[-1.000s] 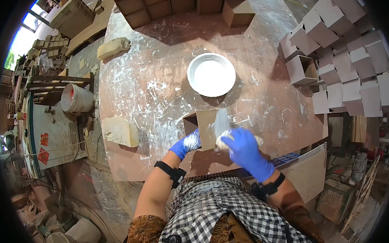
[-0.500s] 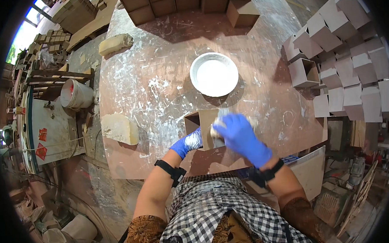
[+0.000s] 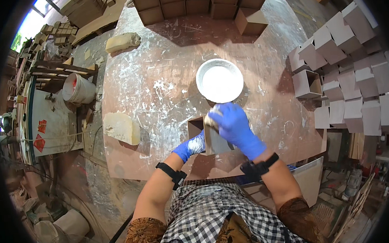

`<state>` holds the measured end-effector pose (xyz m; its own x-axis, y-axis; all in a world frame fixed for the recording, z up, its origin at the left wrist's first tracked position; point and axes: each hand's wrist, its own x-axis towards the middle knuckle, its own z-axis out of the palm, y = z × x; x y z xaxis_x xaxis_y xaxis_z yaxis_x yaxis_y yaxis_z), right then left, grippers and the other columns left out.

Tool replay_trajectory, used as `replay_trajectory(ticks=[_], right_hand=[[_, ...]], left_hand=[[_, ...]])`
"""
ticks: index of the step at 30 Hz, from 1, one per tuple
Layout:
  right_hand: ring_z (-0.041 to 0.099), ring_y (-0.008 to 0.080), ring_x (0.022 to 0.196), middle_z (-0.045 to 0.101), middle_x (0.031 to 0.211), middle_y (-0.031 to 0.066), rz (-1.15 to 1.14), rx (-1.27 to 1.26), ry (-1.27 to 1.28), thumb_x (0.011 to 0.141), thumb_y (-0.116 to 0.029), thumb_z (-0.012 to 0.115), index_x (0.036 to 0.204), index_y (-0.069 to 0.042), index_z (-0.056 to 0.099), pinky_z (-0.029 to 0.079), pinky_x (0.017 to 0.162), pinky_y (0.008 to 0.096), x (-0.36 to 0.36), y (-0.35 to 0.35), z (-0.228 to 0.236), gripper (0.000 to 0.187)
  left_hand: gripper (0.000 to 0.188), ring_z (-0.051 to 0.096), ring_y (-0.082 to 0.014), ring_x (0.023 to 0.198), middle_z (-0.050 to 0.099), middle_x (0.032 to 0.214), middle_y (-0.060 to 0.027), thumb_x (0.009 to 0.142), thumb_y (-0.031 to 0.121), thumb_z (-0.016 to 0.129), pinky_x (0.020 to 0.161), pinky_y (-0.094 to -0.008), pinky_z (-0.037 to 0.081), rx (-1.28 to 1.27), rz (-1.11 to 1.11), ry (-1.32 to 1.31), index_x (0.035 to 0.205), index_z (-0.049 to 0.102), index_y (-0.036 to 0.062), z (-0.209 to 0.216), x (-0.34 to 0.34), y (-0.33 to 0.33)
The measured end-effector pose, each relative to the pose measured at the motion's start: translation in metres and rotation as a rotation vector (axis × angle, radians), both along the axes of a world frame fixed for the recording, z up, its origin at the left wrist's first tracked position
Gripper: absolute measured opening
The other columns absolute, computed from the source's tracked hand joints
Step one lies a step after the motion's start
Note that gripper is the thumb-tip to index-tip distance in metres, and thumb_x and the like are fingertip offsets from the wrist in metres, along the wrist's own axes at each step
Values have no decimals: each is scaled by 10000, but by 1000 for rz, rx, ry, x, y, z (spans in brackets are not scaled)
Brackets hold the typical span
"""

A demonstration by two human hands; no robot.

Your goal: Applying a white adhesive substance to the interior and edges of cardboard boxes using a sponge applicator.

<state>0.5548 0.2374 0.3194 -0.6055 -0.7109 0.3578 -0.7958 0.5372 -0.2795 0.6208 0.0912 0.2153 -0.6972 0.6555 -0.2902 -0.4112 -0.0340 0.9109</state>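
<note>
Brown box [image 3: 218, 145] sits on the desk [image 3: 168, 116] close to the near edge, roughly mid-width, hollow end facing the left edge, upper face partly coated grey-white. My left hand [image 3: 193, 146], blue glove smeared white, is at that hollow end and touching the box; fingertips hidden, so can't tell how far they curl or whether they pinch the wall. My right hand [image 3: 234, 125], also blue-gloved, is curled round a pale sponge [image 3: 211, 119], fingers bent over it, sponge at the box's far side, over the upper face; exact contact hidden under my glove. White bowl [image 3: 202, 90] with white stuff inside is just beyond the box, toward the far edge, apart from it. Yellowish foam block [image 3: 122, 128] lies by the left edge, near half; second foam piece [image 3: 123, 42] near the far left corner. Row of brown boxes [image 3: 185, 5] along the far edge, plus a single box [image 3: 251, 21] at its right end. Big stack of pale boxes [image 3: 350, 86] at the right edge. White bucket [image 3: 81, 91] off past the left edge. Desk surface scuffed, white splotches mostly left of the bowl. Black straps on both my wrists, checked apron [image 3: 206, 203] against the near edge.
</note>
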Motion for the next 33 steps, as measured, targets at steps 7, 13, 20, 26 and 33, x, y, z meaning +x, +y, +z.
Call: replay_trajectory(ticks=[7,13,20,26,33], right_hand=[[548,237,784,563,846,87,231,-34,47,657,-117,588,918,-126,596,439,678,368,69,20,10,261],[554,252,783,563,869,97,84,-7,40,637,-147,625,929,-122,592,449,676,377,-10,-10,7,296],[570,257,827,574,903,87,327,52,97,652,-137,624,931,-139,596,459,728,391,80,18,12,280],[548,241,770,564,860,69,139,-29,20,646,-92,610,909,-124,587,431,668,351,10,-13,10,266],[558,238,783,571,893,70,279,94,132,656,-122,593,937,-129,590,460,686,358,50,-8,13,281]], left_hand=[[426,397,-204,1191,412,1312,-83,973,283,300,999,-344,341,590,111,-524,1340,310,68,-68,10,6],[702,434,-188,1146,454,1269,-101,682,98,734,982,-341,360,6,-17,3,1288,380,74,-18,-6,9],[606,417,-208,1177,424,1301,-106,775,178,655,988,-346,360,288,123,-270,1303,372,85,-68,7,10],[546,401,-199,1191,430,1302,-110,810,148,624,1013,-341,319,-105,-76,195,1294,389,59,-43,4,2],[498,482,-176,1099,502,1221,-73,798,89,634,969,-323,384,-19,-9,85,1254,435,75,-23,4,1]])
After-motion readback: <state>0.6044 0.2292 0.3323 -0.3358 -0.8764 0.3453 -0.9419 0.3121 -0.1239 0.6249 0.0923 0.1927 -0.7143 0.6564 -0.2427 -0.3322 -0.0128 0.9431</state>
